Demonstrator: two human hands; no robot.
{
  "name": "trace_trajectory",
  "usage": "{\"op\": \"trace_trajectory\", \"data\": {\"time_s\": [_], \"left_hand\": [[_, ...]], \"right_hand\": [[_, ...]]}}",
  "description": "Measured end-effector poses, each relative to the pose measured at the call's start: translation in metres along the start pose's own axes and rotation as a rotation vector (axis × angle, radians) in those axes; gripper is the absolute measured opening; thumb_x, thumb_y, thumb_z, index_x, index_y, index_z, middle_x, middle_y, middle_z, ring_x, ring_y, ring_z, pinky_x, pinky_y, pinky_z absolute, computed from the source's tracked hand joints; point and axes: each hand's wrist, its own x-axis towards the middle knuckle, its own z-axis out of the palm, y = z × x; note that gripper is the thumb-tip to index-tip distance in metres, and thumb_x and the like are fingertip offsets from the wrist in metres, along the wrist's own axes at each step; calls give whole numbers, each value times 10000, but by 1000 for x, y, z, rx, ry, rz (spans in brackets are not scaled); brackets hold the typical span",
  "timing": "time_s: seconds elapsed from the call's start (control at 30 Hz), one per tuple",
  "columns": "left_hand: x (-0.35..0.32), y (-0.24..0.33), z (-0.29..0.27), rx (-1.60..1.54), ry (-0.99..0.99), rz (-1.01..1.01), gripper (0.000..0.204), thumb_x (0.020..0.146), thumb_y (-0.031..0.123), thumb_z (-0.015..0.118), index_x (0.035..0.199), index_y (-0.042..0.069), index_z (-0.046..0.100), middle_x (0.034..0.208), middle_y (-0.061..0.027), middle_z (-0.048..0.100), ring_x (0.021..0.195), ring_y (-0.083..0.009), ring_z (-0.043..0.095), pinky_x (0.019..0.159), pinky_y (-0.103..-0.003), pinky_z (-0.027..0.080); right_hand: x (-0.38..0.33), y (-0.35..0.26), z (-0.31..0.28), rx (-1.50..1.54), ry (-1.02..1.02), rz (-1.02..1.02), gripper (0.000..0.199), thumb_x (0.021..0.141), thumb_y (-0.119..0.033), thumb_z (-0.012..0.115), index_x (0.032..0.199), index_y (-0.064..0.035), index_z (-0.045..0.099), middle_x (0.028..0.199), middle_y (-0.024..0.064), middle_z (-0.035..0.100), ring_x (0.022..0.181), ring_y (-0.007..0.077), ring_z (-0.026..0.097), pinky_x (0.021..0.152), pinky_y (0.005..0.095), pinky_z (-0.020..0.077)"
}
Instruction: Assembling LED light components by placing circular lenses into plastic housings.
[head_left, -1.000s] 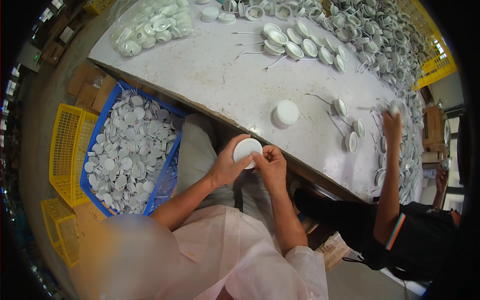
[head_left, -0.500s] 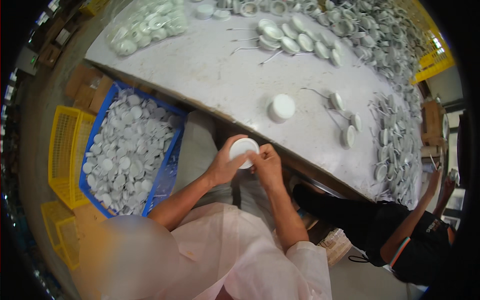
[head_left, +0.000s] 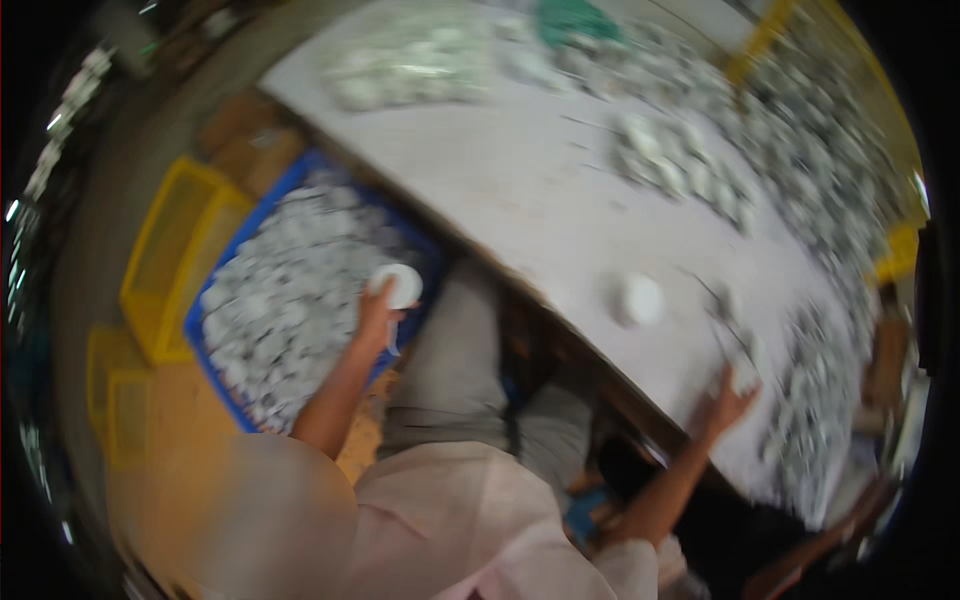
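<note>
My left hand point(head_left: 374, 318) is closed on a white round disc point(head_left: 403, 287) over the near right part of a blue crate point(head_left: 222, 375). A short pale strip or wire hangs below its fingers. On the table, my right hand point(head_left: 733, 408) has its fingers round a white round part point(head_left: 744, 376), one of a few with thin wires. Motion blurs both hands. To the left of the right hand stands a white round stack or cylinder point(head_left: 641, 299). Many white discs point(head_left: 290, 270) fill the crate.
The grey-white table point(head_left: 480, 190) bears a clear bag of white parts point(head_left: 410, 60), a cluster of wired round parts point(head_left: 680, 160) and heaps point(head_left: 815, 400) along its right side. Yellow baskets point(head_left: 165, 285) stand left of the crate. A person's dark-clothed leg is at lower right.
My hands have parted. The left has carried the disc leftward over the crate; the right has gone to a wired part on the table. The whole view has shifted.
</note>
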Motion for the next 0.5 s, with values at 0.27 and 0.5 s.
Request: {"op": "trace_trajectory", "data": {"time_s": [0.27, 0.5], "left_hand": [[65, -67, -103, -117, 67, -274, 359, 807, 59, 584, 1156, 38, 505, 965, -116, 639, 735, -228, 667, 464, -254, 450], [171, -50, -130, 34, 178, -205, 413, 795, 64, 610, 1187, 36, 484, 996, -116, 627, 828, -207, 655, 598, -299, 528]], "right_hand": [[16, -52, -24, 989, 60, 779, 661, 854, -273, 649, 1370, 18, 357, 1288, 174, 479, 1022, 243, 559, 788, 340, 502], [-18, -53, -58, 673, 56, 882, 667, 861, -378, 612, 1355, 11, 389, 1333, 182, 452, 1089, 262, 533, 829, 330, 458]]}}
